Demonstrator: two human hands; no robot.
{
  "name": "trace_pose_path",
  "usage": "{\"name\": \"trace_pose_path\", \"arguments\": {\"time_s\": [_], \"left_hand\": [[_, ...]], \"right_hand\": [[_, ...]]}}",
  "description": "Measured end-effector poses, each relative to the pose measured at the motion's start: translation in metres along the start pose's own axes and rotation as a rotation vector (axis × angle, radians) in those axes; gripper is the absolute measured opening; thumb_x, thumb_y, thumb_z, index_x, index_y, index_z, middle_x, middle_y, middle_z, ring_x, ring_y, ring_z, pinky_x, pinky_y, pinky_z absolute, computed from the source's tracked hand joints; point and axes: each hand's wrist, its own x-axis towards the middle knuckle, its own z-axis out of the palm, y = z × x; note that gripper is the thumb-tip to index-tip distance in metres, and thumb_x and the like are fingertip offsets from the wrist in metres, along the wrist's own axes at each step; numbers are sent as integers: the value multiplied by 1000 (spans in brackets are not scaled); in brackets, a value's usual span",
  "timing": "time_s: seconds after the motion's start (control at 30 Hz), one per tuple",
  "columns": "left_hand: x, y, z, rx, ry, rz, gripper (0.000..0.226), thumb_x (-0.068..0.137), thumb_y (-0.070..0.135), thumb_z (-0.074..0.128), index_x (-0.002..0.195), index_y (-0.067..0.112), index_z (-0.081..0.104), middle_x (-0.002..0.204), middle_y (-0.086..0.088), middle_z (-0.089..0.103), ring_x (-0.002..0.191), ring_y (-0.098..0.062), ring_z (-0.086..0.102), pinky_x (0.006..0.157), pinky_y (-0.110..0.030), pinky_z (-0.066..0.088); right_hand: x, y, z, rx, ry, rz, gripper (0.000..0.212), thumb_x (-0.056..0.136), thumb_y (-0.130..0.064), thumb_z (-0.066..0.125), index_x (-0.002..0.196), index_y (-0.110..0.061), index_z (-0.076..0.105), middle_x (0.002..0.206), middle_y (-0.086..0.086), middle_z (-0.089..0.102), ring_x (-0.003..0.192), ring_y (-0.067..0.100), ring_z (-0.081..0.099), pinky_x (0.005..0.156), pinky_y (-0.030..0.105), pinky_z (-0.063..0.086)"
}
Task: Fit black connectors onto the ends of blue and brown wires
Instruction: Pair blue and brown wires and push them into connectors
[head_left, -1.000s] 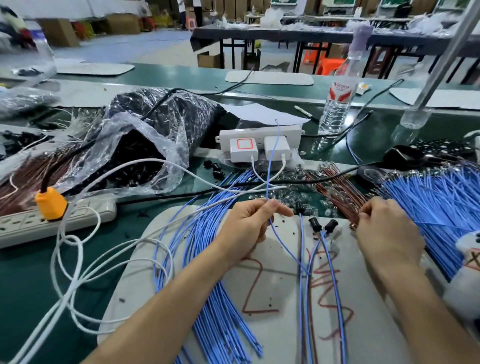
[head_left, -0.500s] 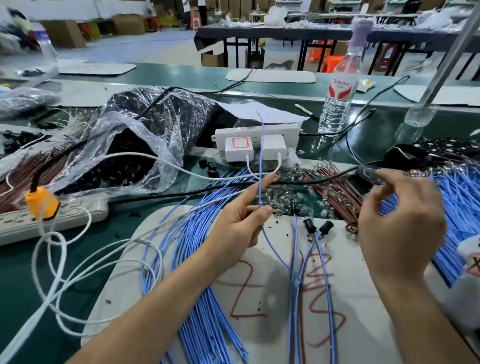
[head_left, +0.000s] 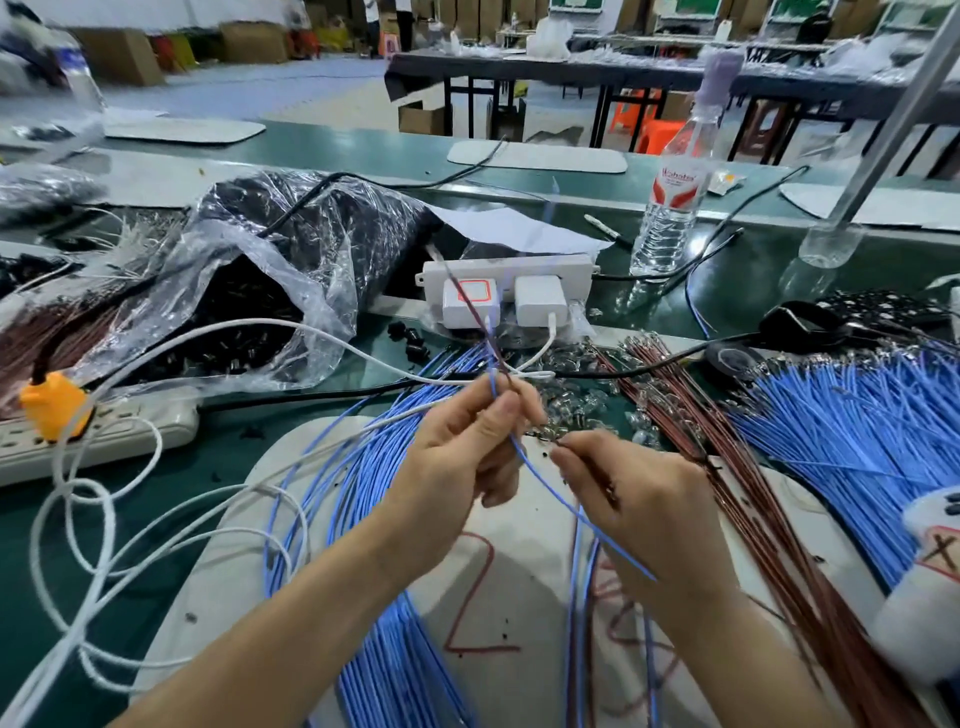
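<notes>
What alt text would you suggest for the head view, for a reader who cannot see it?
Over a white mat, the left hand pinches a blue wire while the right hand pinches a brown wire crossing it. Blue bundles and brown bundles lie around; a plastic bag of black connectors sits left.

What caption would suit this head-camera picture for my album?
Left hand pinches a blue wire and a brown wire together; right hand pinches the brown wire lower down.
</notes>
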Motion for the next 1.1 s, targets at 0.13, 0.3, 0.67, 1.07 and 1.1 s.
{"name": "trace_pose_path", "arguments": {"time_s": [0.13, 0.3, 0.67, 1.07, 1.1], "left_hand": [[9, 13, -21, -27, 269, 188, 20, 96, 19, 44, 78, 13, 49, 49, 12, 27, 38, -2, 22, 39, -15, 23], [18, 14, -46, 131, 654, 297, 31, 104, 13, 33, 77, 16, 47, 46, 12, 25, 40, -7, 24, 39, -19, 25], [19, 10, -47, 85, 494, 159, 32, 101, 6, 33, 113, 14, 62, 47, 12, 23, 40, -4, 22, 39, -15, 25], [16, 12, -43, -22, 250, -18, 40, 82, 17, 49, 121, 11, 59, 54, 5, 13, 43, -8, 11, 39, -17, 17], [14, 10, -42, -2, 224, -20, 38, 84, 16, 52, 121, 11, 60, 55, 4, 12, 45, -9, 11, 40, -16, 17]], "right_hand": [[3, 7, -7, -62, -27, -20, 25, 87, -20, 59, 97, -3, 74, 67, 5, 68, 63, 27, 64, 53, 35, 54], [4, 36, -17, -180, -57, 249, 18, 82, -12, 72, 99, -6, 75, 71, 8, 65, 83, 25, 47, 71, 29, 36], [6, 38, -19, 340, 45, 607, 12, 93, -21, 59, 83, -18, 66, 57, -4, 67, 42, 2, 51, 45, 6, 35], [13, 22, -27, 1017, -351, 1034, 7, 80, -13, 65, 77, -13, 59, 74, 10, 72, 60, 15, 42, 56, 27, 29], [12, 20, -28, 1040, -379, 1044, 8, 71, -16, 69, 75, -12, 63, 70, 9, 70, 61, 15, 41, 56, 24, 30]]}}
